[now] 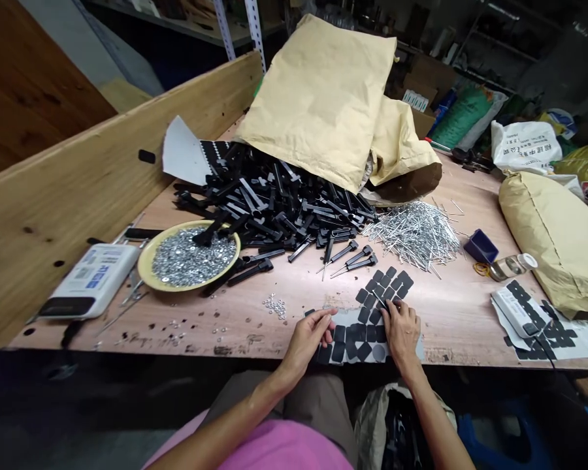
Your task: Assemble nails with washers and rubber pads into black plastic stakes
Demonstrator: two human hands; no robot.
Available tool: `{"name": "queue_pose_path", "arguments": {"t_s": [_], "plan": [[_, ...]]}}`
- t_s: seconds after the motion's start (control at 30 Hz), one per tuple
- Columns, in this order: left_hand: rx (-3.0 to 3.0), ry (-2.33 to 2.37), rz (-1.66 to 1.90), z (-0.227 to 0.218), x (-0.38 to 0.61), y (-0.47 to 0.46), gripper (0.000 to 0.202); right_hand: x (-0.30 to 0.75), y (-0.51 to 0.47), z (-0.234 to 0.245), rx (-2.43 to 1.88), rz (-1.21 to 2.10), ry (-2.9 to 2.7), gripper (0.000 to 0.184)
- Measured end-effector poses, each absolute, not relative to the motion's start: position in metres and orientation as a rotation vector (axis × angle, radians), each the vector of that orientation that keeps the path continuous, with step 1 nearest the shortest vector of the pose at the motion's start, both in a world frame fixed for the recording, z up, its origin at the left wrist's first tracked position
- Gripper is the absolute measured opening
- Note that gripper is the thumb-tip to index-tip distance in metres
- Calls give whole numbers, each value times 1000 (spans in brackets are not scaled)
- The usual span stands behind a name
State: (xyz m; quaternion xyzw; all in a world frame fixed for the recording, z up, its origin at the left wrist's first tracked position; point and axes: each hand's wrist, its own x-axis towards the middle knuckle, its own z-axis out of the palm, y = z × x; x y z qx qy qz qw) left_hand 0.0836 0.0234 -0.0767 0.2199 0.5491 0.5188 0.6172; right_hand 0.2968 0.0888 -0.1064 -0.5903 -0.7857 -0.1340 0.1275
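Observation:
My left hand (310, 336) is over the left part of a grey sheet with dark rounded pads (356, 333), its thumb and forefinger pressed together. Whatever sits between those fingertips is too small to make out. At the right side of the same pads, my right hand (402, 326) is closed with its fingertips around a thin metal pin (379, 298), which points up and to the left. More dark pads (385, 285) lie in slanted rows just beyond my right fingers. A small cluster of metal washers (275, 305) is on the table left of my left hand.
Black plastic handles (274, 209) are heaped beneath a large paper sack (323, 98). Loose metal pins (416, 232) form a pile to their right. A yellow bowl (147, 271) holds washers, beside a white scale (95, 271). A wooden board (102, 156) walls the left; a glass jar (507, 266) lies right.

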Motion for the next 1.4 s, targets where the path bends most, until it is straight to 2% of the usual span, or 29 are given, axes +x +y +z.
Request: {"name": "queue_pose_path", "arguments": {"t_s": [0.17,0.37,0.63,0.8,0.97,1.07,1.2,1.33,1.4], "plan": [[653,1391,1197,-81,82,16,42,301,90,-101,-1596,-387,-2349,25],[1030,1658,1326,-97,68,-1,27,329,123,-91,-1616,-363,-2277,24],[1417,1742,1449,-120,60,-10,23,366,163,-89,-1470,-344,-2470,31],[1487,1787,1428,-122,59,-9,23,366,141,-95,-1176,-127,-2775,26],[1546,1786,1404,-120,59,-9,23,372,149,-89,-1330,-80,-2682,34],[1545,1809,1384,-120,59,-9,23,373,151,-90,-1091,35,-2790,29],[1548,1837,1387,-120,61,-8,23,377,155,-90,-1137,-6,-2699,35],[1564,1841,1368,-120,62,-8,23,377,159,-91,-1058,7,-2773,31],[1556,1855,1357,-120,62,-8,23,376,161,-91,-1151,-31,-2737,32]]}}
